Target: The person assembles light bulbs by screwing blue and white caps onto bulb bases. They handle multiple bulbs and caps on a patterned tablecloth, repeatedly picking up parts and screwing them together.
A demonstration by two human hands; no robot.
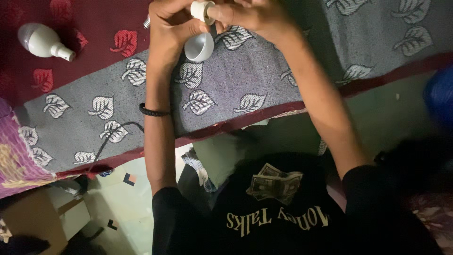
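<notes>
Your two hands are at the top edge of the picture, close together, and both are partly cut off by the frame. Your left hand (167,30) is closed around a white bulb housing (199,46), a cup-like plastic part with its round open side turned toward you. Your right hand (250,16) pinches a small white cap (202,11) between the fingertips, just above the housing. I cannot tell if the cap touches the housing, because your fingers hide the place where they meet. Beside your left hand a small metal screw base (147,21) shows a little; most of it is hidden behind the hand.

Under your hands lies a blanket (264,89), grey with white leaf pattern, and further up dark red with red leaves. It covers a surface, but what is under the cloth cannot be seen. On the red part, well apart from your hands to the left, a complete white bulb (42,41) lies on its side, with its narrow end pointing right.

On your left wrist you wear a black braided band (154,112). A thin dark cable (111,137) runs over the grey cloth near the blanket edge and goes down out of sight. The lower part of the picture is dark: your black shirt (264,222) fills it, and the floor (127,198) beside it is hard to make out. At the right edge something blue (441,97) is blurred and cut off.
</notes>
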